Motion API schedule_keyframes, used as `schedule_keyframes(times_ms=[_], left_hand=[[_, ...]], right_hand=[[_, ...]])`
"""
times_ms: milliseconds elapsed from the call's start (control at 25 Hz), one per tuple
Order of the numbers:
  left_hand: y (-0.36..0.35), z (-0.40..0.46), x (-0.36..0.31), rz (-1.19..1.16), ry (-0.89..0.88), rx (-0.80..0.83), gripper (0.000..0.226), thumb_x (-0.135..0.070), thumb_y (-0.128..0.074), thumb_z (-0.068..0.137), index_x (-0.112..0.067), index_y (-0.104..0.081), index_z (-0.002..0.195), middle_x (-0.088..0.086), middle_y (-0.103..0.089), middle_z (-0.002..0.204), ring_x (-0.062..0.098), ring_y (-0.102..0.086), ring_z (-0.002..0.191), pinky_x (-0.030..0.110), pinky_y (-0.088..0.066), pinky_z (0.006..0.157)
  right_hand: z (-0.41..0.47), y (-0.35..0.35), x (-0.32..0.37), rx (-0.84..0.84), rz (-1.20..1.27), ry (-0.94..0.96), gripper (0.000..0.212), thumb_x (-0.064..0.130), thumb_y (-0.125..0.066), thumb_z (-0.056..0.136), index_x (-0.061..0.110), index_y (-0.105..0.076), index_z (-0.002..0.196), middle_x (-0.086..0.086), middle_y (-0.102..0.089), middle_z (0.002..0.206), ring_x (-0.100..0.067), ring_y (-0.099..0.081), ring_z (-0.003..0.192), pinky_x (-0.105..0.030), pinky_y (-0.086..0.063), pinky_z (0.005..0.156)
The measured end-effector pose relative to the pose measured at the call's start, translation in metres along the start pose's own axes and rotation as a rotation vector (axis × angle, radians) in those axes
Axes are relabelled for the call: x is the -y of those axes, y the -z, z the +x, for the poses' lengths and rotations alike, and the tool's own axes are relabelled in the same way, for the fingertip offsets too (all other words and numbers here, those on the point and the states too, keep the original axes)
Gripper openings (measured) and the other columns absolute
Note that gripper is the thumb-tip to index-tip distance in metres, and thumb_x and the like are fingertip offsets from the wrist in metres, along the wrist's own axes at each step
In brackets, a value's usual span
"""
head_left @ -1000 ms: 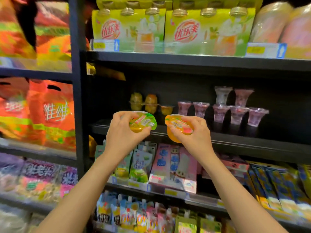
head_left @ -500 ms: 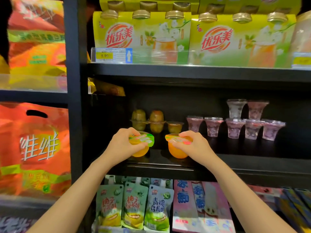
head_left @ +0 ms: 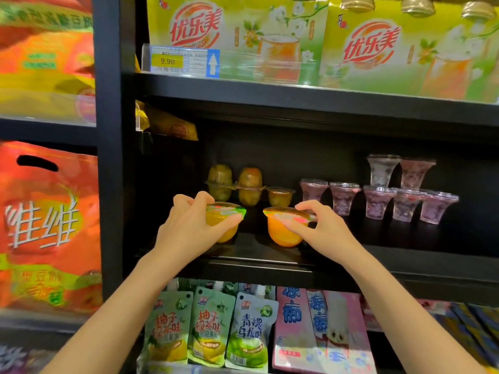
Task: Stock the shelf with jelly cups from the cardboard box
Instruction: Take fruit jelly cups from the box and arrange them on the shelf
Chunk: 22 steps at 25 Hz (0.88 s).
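Overhead, green-yellow cartons read 优乐美, with a 9.90 price tag on the rail. Left hand and right hand each have fingers clamped on an orange jelly cup with a green-pink foil lid, low over the black shelf. Behind stand yellowish cups and pink cups.

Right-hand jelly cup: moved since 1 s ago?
Yes. The orange jelly cup in the right hand went from in front of the shelf edge to above the shelf.
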<state>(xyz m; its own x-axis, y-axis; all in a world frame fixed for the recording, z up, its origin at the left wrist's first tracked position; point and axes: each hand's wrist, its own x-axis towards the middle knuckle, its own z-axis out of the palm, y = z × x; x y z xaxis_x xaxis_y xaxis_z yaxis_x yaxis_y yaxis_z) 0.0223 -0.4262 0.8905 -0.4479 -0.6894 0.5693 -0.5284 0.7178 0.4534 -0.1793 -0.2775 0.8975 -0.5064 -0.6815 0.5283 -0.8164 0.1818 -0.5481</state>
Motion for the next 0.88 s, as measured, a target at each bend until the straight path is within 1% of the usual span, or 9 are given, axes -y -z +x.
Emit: schedule_keyframes(times_ms=[40,120,200,360,480,600,720,800,880], left_hand=[[-0.002,-0.001,-0.007,0.031,0.017,-0.009,0.075,-0.084,-0.035,0.057,-0.032,-0.037,0.111,-0.004,-0.021,0.103,0.015,-0.04,0.09,0.03,-0.04,0.069],[-0.004,0.002,-0.013,0.023,0.044,-0.013,0.069,-0.08,-0.04,0.063,-0.027,-0.039,0.108,-0.002,-0.022,0.101,0.017,-0.042,0.091,0.032,-0.044,0.07],[-0.006,0.008,-0.01,0.0,0.049,0.008,0.063,-0.072,-0.049,0.071,-0.023,-0.041,0.11,0.001,-0.026,0.104,0.021,-0.046,0.095,0.036,-0.049,0.078],[-0.005,0.022,-0.003,0.1,0.042,0.048,0.06,-0.069,-0.05,0.075,-0.023,-0.045,0.114,0.003,-0.036,0.104,0.023,-0.048,0.095,0.042,-0.049,0.083],[-0.008,0.038,-0.001,0.188,0.046,0.089,0.063,-0.069,-0.045,0.079,-0.022,-0.046,0.121,0.011,-0.044,0.117,0.029,-0.048,0.108,0.046,-0.047,0.089],[-0.015,0.057,0.001,0.214,0.092,0.139,0.061,-0.067,-0.045,0.082,-0.024,-0.045,0.125,0.014,-0.04,0.129,0.035,-0.042,0.119,0.052,-0.039,0.098],[-0.018,0.082,0.002,0.255,0.154,0.249,0.061,-0.068,-0.045,0.082,-0.027,-0.044,0.127,0.014,-0.033,0.137,0.037,-0.034,0.126,0.056,-0.031,0.103],[-0.02,0.098,0.001,0.305,0.162,0.287,0.062,-0.067,-0.045,0.082,-0.026,-0.045,0.129,0.014,-0.033,0.139,0.038,-0.032,0.128,0.057,-0.03,0.104],[-0.025,0.11,0.001,0.343,0.158,0.305,0.062,-0.066,-0.045,0.084,-0.025,-0.045,0.131,0.013,-0.035,0.14,0.037,-0.033,0.129,0.057,-0.029,0.104]], right_hand=[[0.001,-0.001,0.0,0.004,-0.022,0.004,0.051,0.044,-0.064,0.082,0.027,-0.047,0.127,-0.001,-0.047,0.126,-0.012,-0.045,0.104,-0.017,-0.037,0.072],[0.006,-0.002,0.001,0.019,-0.022,0.001,0.052,0.042,-0.065,0.082,0.024,-0.046,0.127,-0.002,-0.049,0.129,-0.013,-0.046,0.106,-0.02,-0.039,0.075],[0.013,-0.003,0.001,0.042,0.006,-0.011,0.054,0.041,-0.067,0.081,0.023,-0.046,0.128,-0.001,-0.05,0.129,-0.012,-0.046,0.105,-0.017,-0.04,0.07],[0.032,-0.012,-0.001,0.081,0.025,-0.019,0.052,0.037,-0.067,0.082,0.018,-0.05,0.127,-0.004,-0.051,0.128,-0.01,-0.046,0.103,-0.018,-0.039,0.079],[0.052,-0.022,0.004,0.124,0.02,-0.039,0.046,0.035,-0.065,0.084,0.013,-0.055,0.123,-0.008,-0.052,0.128,-0.017,-0.051,0.108,-0.018,-0.041,0.082],[0.073,-0.029,0.014,0.23,-0.004,-0.125,0.044,0.037,-0.063,0.086,0.008,-0.059,0.119,-0.01,-0.054,0.128,-0.022,-0.051,0.111,-0.024,-0.036,0.087],[0.092,-0.032,0.021,0.294,-0.113,-0.167,0.051,0.049,-0.061,0.083,0.012,-0.059,0.119,-0.006,-0.054,0.123,-0.021,-0.051,0.107,-0.025,-0.036,0.084],[0.103,-0.034,0.025,0.334,-0.136,-0.187,0.053,0.055,-0.061,0.081,0.012,-0.06,0.112,-0.004,-0.055,0.111,-0.017,-0.051,0.094,-0.026,-0.038,0.076],[0.113,-0.04,0.027,0.365,-0.133,-0.193,0.049,0.055,-0.062,0.081,0.011,-0.062,0.102,-0.004,-0.059,0.106,-0.015,-0.053,0.087,-0.025,-0.039,0.067]])
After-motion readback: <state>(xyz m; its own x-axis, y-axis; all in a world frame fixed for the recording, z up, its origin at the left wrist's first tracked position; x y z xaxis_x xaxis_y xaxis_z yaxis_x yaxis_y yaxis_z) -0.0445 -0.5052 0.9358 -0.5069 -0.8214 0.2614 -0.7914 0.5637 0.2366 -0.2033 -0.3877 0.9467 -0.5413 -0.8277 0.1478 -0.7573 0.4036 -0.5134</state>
